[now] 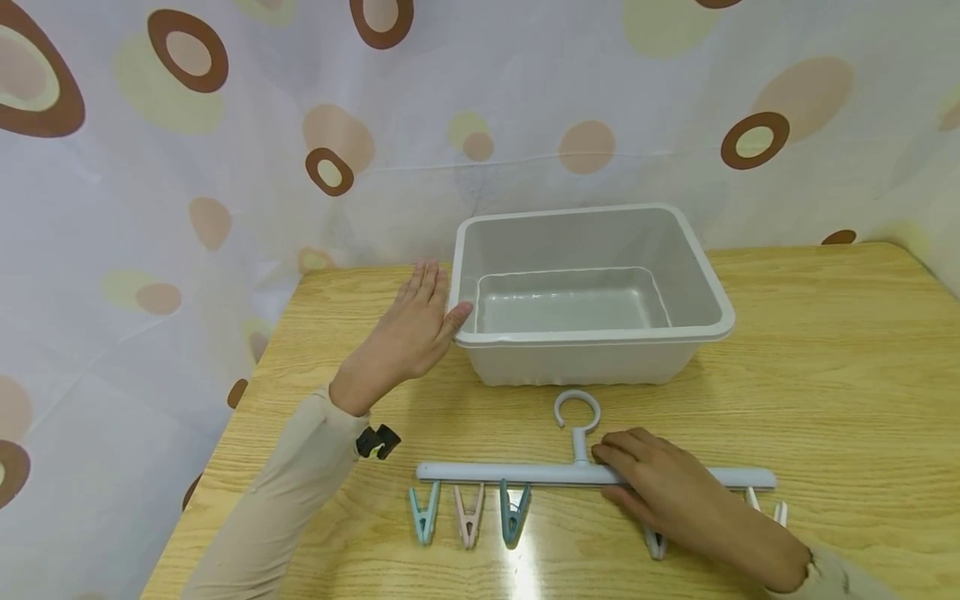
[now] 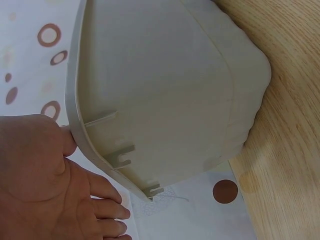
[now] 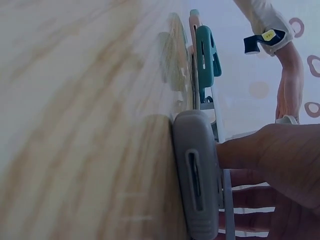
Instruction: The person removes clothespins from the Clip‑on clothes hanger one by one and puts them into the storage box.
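Observation:
A light grey plastic basin (image 1: 592, 337) stands at the back of the table. My left hand (image 1: 416, 321) touches its left rim, fingers straight and thumb over the edge; in the left wrist view the palm shows beside the rim. In front lies a pale clip hanger (image 1: 525, 473) with a hook. My right hand (image 1: 675, 492) rests over its bar right of the hook, fingers extended across and thumb on the near side. Along the bar hang a light teal clip (image 1: 424, 512), a pink clip (image 1: 468, 517), a dark teal clip (image 1: 513, 515) and a grey clip (image 3: 196, 175), partly hidden by the hand.
A white clip (image 1: 780, 512) shows at the bar's right end, partly behind the right forearm. The wooden table (image 1: 825, 358) ends against a patterned curtain (image 1: 525, 92) at the back and left. A black buckle (image 1: 378, 442) sits at the left sleeve.

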`<state>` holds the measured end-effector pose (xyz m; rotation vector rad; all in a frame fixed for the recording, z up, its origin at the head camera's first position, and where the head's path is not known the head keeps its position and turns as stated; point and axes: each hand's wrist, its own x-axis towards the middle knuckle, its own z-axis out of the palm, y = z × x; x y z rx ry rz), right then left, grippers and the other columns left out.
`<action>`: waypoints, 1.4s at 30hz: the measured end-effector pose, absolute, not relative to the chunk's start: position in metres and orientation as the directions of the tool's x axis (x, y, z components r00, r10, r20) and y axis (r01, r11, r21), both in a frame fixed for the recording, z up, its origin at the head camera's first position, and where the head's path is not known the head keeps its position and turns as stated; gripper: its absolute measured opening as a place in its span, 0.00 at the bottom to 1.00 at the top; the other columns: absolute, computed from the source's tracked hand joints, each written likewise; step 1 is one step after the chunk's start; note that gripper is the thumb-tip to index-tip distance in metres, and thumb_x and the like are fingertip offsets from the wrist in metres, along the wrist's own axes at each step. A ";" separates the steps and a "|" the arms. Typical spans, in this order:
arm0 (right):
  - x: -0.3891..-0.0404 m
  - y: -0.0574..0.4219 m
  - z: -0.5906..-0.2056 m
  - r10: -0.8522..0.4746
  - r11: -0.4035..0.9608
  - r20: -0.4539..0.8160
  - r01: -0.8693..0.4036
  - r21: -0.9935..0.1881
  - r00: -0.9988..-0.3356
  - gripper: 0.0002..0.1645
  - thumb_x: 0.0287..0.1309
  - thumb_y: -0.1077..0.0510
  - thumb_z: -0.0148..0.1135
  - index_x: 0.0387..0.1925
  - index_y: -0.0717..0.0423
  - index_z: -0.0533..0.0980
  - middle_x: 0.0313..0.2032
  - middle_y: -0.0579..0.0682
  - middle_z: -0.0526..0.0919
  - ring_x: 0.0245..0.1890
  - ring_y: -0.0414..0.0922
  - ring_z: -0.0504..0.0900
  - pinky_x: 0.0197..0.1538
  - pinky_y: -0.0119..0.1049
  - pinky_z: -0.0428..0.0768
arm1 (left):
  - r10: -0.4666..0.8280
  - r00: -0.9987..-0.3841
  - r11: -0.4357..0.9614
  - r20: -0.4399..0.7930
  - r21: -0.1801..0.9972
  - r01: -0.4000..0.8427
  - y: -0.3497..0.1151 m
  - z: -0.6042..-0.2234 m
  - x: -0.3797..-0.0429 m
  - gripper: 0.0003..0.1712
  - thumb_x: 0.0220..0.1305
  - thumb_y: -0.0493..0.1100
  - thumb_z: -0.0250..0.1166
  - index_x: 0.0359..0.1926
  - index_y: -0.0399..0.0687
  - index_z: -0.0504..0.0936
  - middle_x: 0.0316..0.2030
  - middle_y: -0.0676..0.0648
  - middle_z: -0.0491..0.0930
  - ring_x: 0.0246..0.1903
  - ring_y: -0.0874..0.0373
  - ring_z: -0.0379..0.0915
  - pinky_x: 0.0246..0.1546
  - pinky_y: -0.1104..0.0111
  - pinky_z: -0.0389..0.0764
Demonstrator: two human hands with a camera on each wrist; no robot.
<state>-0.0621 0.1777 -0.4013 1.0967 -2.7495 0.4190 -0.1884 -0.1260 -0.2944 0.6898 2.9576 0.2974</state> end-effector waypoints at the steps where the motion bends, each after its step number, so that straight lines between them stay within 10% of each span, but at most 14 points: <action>1: -0.062 0.177 -0.401 -0.647 0.696 0.244 -0.690 -0.199 -0.722 0.24 0.54 0.53 0.70 0.50 0.62 0.78 0.48 0.55 0.81 0.47 0.51 0.80 0.47 0.47 0.80 | 0.446 -0.894 0.879 -0.045 0.209 0.428 -0.126 -0.294 -0.189 0.41 0.77 0.58 0.31 0.71 0.26 0.40 0.72 0.30 0.32 0.72 0.41 0.22 0.71 0.54 0.36; 42: -0.060 0.175 -0.405 -0.649 0.678 0.304 -0.712 -0.183 -0.697 0.19 0.52 0.62 0.69 0.44 0.62 0.72 0.34 0.50 0.82 0.32 0.46 0.83 0.36 0.41 0.82 | 0.436 -0.897 0.879 -0.070 0.246 0.408 -0.123 -0.295 -0.187 0.41 0.76 0.59 0.28 0.72 0.28 0.39 0.72 0.31 0.30 0.72 0.42 0.21 0.71 0.54 0.36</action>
